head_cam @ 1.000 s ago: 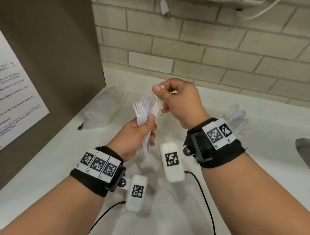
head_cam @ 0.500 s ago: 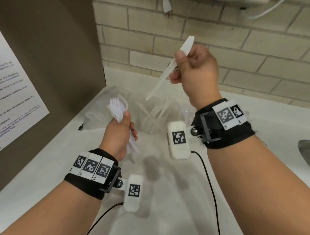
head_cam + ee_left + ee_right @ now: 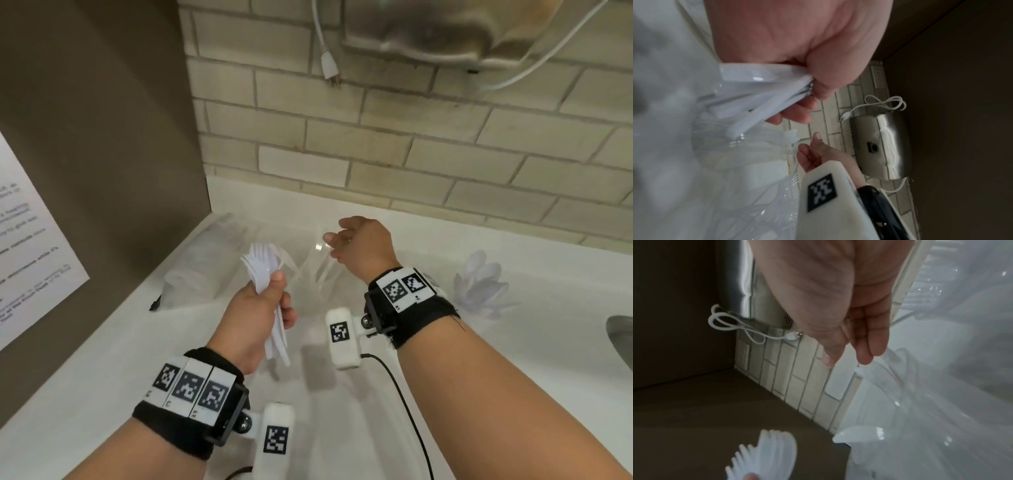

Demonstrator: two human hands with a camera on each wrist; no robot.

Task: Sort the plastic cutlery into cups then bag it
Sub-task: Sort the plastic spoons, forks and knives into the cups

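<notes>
Left hand [image 3: 255, 315] grips a bundle of forks [image 3: 263, 270]; at its two o'clock, right hand [image 3: 363, 248] hangs loose-fingered, holding nothing, over a clear cup [image 3: 317, 270].

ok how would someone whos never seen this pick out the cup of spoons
Start at the white counter below the tiled wall and look along it to the right, past the right hand, toward the metal sink at the edge. The cup of spoons stands there alone. Rounded spoon bowls fan out of its top, while the left hand grips pronged forks.
</notes>
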